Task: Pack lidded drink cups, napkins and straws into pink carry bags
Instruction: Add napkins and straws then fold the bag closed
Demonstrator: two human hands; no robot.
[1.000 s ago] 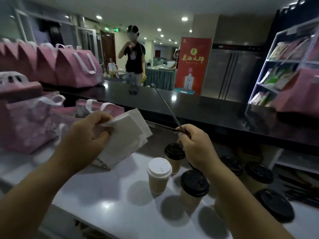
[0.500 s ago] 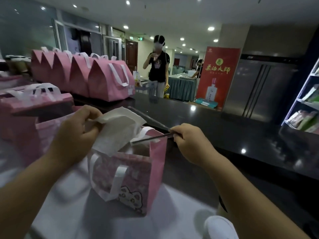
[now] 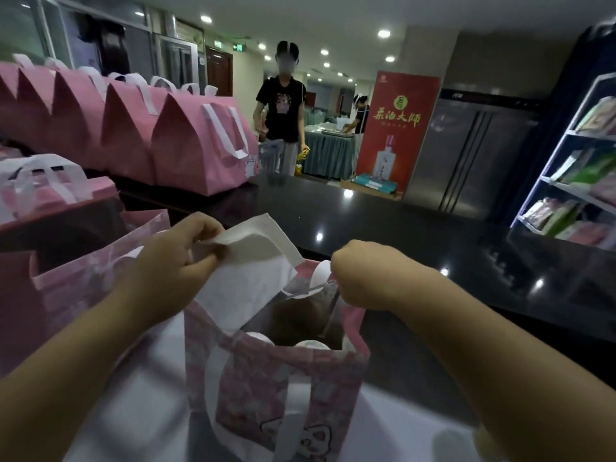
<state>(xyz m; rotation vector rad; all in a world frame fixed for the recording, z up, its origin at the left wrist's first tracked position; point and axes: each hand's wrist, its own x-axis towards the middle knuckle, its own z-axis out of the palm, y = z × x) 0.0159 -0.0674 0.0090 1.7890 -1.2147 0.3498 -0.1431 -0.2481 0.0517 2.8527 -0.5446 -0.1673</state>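
- Left hand (image 3: 176, 261): thumb and fingers pinch a stack of white napkins (image 3: 246, 278) near its top edge. The stack's lower corner hangs inside the mouth of the open pink carry bag (image 3: 276, 388).
- Right hand (image 3: 361, 276): a fist at the bag's far right corner, curled round thin dark straws (image 3: 336, 310). They are blurred, but they run from the fist down into the bag.
- The bag stands upright on the white worktop (image 3: 126, 411), just in front of the dark counter (image 3: 416, 235). Two white cup lids (image 3: 311, 343) show low inside, against the near wall.
- Step, as I read it: cups are loaded, and napkins and straws are going in together. This bag is nearly done.
- Next: lower both hands, slide the napkins down the left wall beside the cups rather than onto the lids, and release the straws along the right wall.
- Watch for the napkin stack fanning apart on release and straw tips catching the bag rim.
- Background: closed pink bags (image 3: 200, 145) in a row on the counter at left, and a person (image 3: 283, 105) standing beyond it.
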